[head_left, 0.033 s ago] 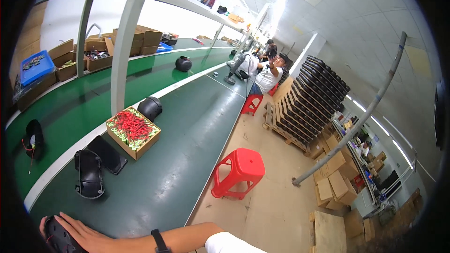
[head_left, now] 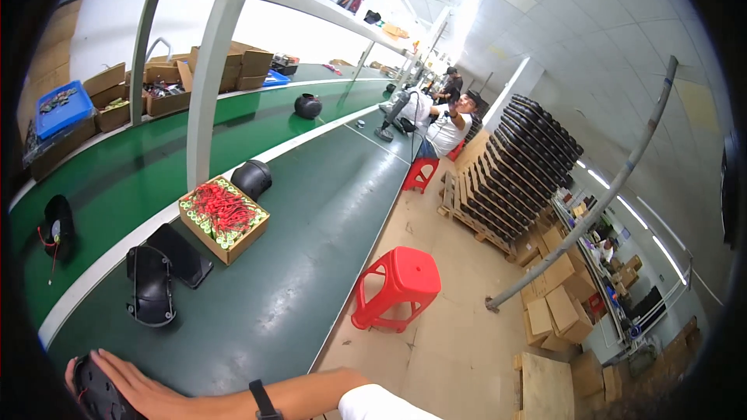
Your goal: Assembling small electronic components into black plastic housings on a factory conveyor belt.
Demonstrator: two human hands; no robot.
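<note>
At the lower left edge, my right hand (head_left: 134, 387) lies along a black plastic shell (head_left: 103, 390), its fingers together against the side. A dark band circles that wrist. A thin red wire shows at the shell's left. Beyond the shell, a sliver of skin (head_left: 70, 375) appears, perhaps my left hand; its fingers are hidden. Farther up the green bench lies another black shell (head_left: 152, 288), hollow side up, beside a flat black panel (head_left: 180, 255). Past them sits an open cardboard box (head_left: 233, 246) full of green-wrapped cylinders with red wires (head_left: 226, 206).
A rounded black housing (head_left: 251, 179) touches the box's far side. The green conveyor (head_left: 117, 179) carries a black part with wires (head_left: 57, 225) and a black ball-shaped housing (head_left: 308, 106). A red stool (head_left: 401, 284) stands right of the bench. A seated co-worker (head_left: 447, 128) is farther off.
The view has shifted very slightly. A far co-worker in dark clothing has moved a little; my right hand stays against the black plastic shell.
</note>
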